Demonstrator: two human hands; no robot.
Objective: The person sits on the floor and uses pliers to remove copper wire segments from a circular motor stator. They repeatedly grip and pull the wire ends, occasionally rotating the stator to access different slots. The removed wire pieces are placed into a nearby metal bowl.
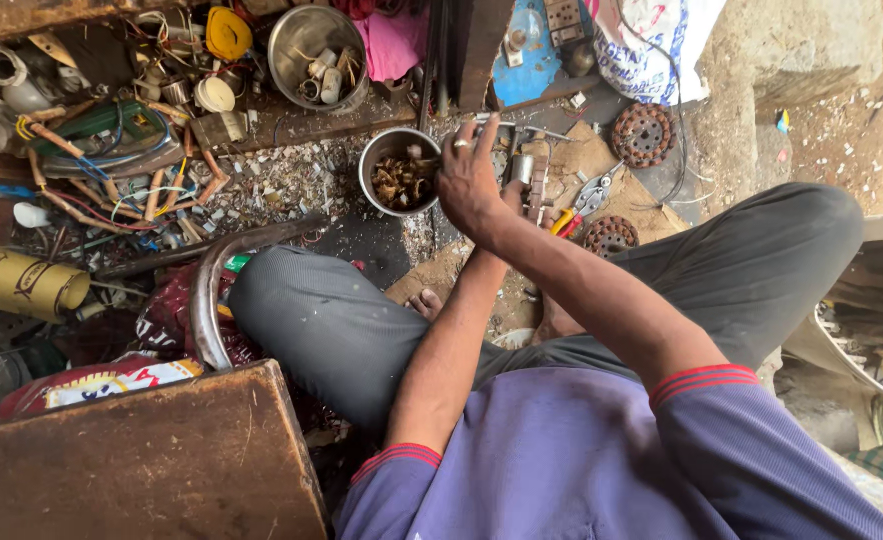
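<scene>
the right hand (pixel 470 180) grips a small metal part (pixel 524 168) just beside the steel bowl of scraps (pixel 402 180) — best kept steady, close over the cardboard (pixel 587 160) — while the left hand is hidden, grip unclear.

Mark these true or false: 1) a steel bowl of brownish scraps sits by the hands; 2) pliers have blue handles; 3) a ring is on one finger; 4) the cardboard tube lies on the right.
1) True: the steel bowl sits just left of the hands.
2) False: the pliers have yellow and red handles.
3) True: a ring shows on a finger.
4) False: the cardboard tube lies far left.
</scene>
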